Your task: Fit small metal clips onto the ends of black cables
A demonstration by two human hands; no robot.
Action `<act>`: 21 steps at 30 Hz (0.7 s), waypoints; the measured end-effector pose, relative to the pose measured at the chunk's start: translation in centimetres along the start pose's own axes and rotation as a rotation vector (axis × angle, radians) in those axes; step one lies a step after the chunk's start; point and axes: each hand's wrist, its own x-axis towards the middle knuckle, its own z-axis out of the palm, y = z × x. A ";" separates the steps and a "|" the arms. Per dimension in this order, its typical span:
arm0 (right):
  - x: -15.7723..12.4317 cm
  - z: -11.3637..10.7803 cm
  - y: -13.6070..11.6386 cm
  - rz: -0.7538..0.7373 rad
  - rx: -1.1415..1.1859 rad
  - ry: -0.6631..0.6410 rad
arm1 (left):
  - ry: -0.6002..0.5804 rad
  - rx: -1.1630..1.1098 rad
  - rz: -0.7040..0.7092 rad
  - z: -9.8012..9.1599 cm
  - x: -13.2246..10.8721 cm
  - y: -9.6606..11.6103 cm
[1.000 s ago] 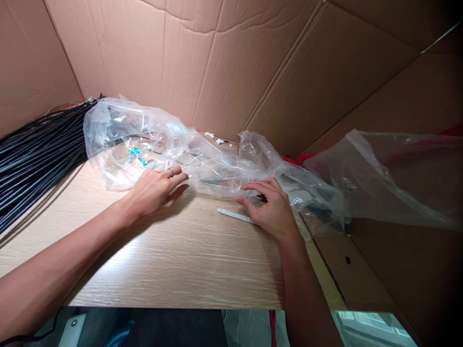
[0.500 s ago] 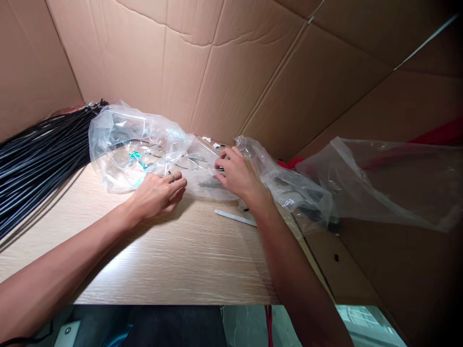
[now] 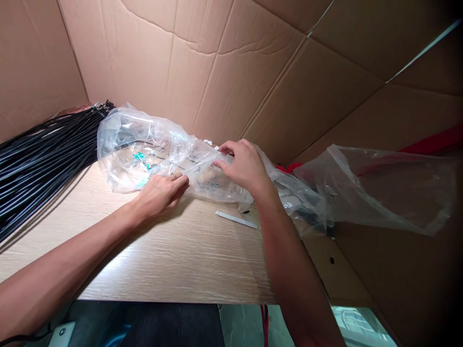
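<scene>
A clear, crumpled plastic bag [image 3: 141, 123] lies along the back of the wooden table. Teal small parts [image 3: 139, 156] and thin dark pieces show through its film. My left hand [image 3: 162, 192], wearing a ring, rests at the bag's front edge with its fingers curled closed on the film. At the bag's right part, my right hand [image 3: 248, 166] grips the film between thumb and fingers, which form a loose curve. Small grey bits [image 3: 210, 183] lie under the film between my hands. The fingertips' exact contact is partly hidden.
A thick bundle of black cables [image 3: 47, 149] lies at the left. A pale flat strip [image 3: 237, 220] is in front of the bag. More clear plastic [image 3: 390, 188] spreads to the right. Cardboard walls [image 3: 144, 62] stand behind, and white bits [image 3: 208, 142] lie near them.
My right hand has shifted slightly, its thumb and fingers now wider apart, and the film near it has moved. My left hand keeps its place on the bag. The view has shifted a little.
</scene>
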 end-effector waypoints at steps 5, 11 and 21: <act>-4.9 -1.7 0.6 -0.071 0.103 0.173 | 0.011 -0.023 -0.092 0.3 0.0 -0.1; -12.2 -0.7 3.8 0.122 0.092 -0.012 | 0.009 -0.045 -0.133 0.3 0.0 0.0; -13.3 0.7 4.3 0.050 -0.082 -0.125 | -0.188 0.069 -0.058 -0.3 0.5 0.9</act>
